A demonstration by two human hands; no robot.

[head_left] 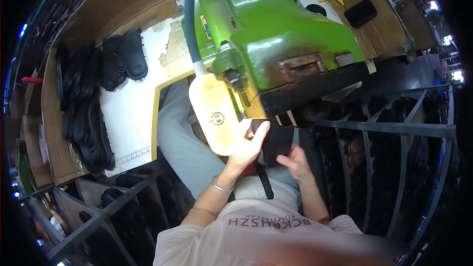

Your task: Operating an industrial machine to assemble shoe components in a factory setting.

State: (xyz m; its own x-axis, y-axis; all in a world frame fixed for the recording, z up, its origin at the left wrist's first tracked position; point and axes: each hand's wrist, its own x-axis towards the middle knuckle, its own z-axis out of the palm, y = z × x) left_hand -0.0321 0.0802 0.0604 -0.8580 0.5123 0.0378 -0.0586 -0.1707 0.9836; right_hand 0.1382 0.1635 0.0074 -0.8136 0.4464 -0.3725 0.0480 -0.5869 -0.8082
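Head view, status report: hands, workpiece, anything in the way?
Left hand and right hand both grip dark piece. Piece under green machine. Yellowish lamp cover beside left hand.

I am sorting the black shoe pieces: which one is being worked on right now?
The dark piece held by both hands, left hand and right hand, under the green machine; the other soles lie stacked on the table.

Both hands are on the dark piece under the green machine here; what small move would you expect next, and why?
Probably a slight nudge of the dark piece further up under the machine head. The left hand grips its upper edge close by the worn metal underside, and the right hand supports it from below, so it looks nearly positioned.
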